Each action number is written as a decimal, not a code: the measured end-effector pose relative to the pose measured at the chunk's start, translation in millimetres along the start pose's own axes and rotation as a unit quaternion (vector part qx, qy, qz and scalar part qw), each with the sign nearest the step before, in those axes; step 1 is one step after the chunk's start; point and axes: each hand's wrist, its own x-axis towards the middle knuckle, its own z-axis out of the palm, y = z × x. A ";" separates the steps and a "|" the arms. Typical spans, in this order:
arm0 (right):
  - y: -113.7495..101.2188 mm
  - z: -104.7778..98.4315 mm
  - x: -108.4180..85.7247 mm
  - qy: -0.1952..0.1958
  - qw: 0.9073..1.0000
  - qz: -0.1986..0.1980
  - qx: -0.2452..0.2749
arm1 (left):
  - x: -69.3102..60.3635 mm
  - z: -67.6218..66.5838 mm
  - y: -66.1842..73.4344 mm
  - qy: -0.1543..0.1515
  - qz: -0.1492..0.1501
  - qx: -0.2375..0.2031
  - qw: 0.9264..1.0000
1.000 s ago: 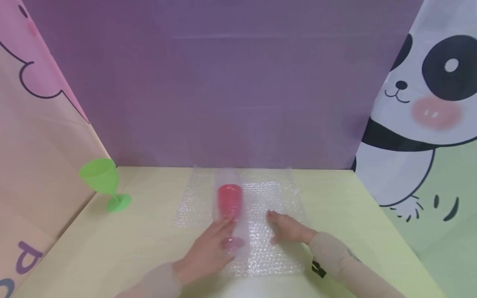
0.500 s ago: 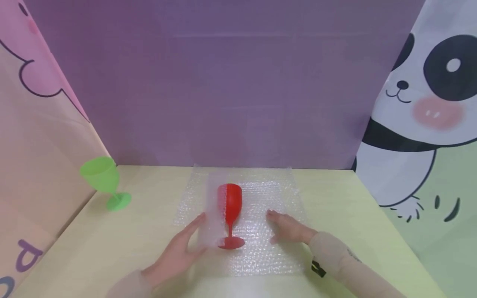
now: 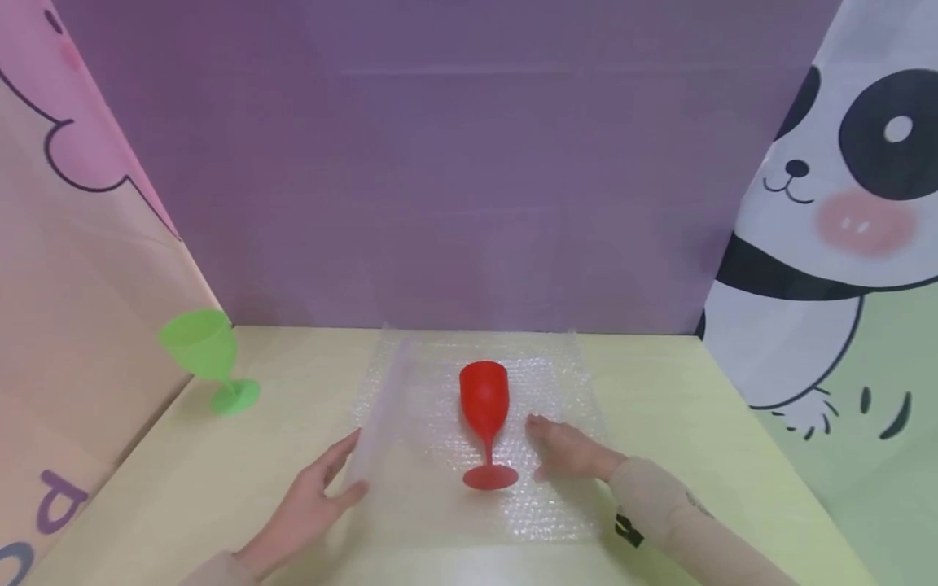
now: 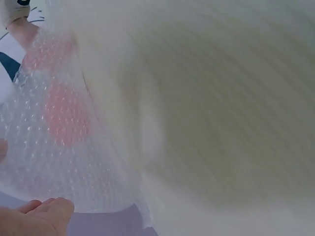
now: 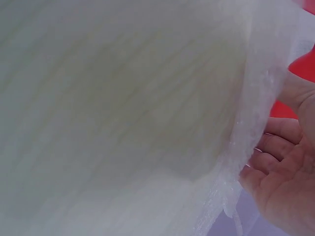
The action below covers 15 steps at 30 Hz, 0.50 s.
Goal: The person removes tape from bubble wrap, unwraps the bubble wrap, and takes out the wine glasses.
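On a sheet of bubble wrap point(image 3: 545, 511) lies a red plastic goblet point(image 3: 485, 395), its bowl away from me and its foot nearer. My left hand point(image 3: 311, 492) is at the sheet's left side, thumb and fingers apart, touching a raised flap. In the left wrist view the fingers point(image 4: 47, 216) look straight beside the bubble wrap point(image 4: 98, 177), and red shows through it. My right hand point(image 3: 567, 448) rests on the sheet just right of the goblet. The right wrist view shows its fingers point(image 5: 273, 147) loosely bent against the plastic, holding nothing.
A green goblet point(image 3: 198, 346) stands at the table's back left corner. The pale table point(image 3: 659, 391) ends at a purple backdrop point(image 3: 454, 163). Printed side panels, one with a panda point(image 3: 799, 325), border it left and right.
The flap that covered the red goblet has swung left with my left hand, uncovering it. The goblet has shifted right, closer to my right hand, which has stayed put.
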 end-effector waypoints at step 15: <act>0.0 -0.1 0.2 -0.001 1.000 0.009 0.001 | -2.5 -34.8 -15.2 0.034 -0.106 -0.072 0.991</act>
